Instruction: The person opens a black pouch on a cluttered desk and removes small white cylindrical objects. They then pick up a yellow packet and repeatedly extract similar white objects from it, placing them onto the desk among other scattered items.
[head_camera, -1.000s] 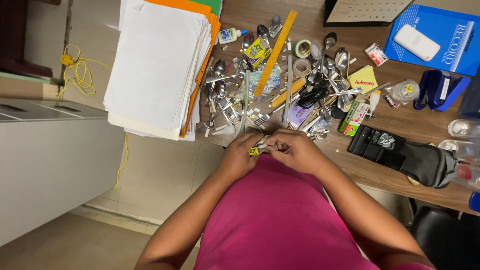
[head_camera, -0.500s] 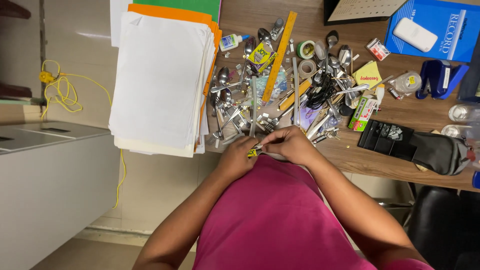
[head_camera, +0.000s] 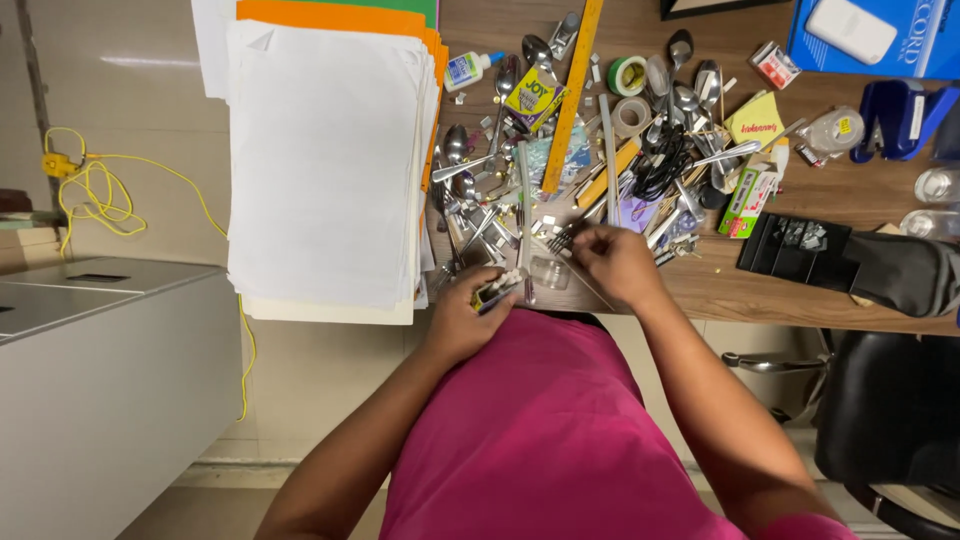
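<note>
1. Gripping a small yellow staple box (head_camera: 492, 292), the left hand (head_camera: 462, 318) stays closed round it at the desk's near edge, roughly 6 o'clock of the clutter.
2. The right hand (head_camera: 612, 262) reaches to the pile's 5 o'clock side, fingers curled over loose staple strips (head_camera: 556, 238); whether it has pinched one cannot be told.
3. Step, by judgement: gathering strips into the box. Next move calls for a fine pinch and a short carry toward 9 o'clock.
4. Edges: the desk edge (head_camera: 720, 312) runs just under both hands; a dropped strip could fall.
5. Room: paper stack (head_camera: 325, 160) crowds 10 o'clock, black pouch (head_camera: 880, 270) sits at 3 o'clock; bare wood lies between.
</note>
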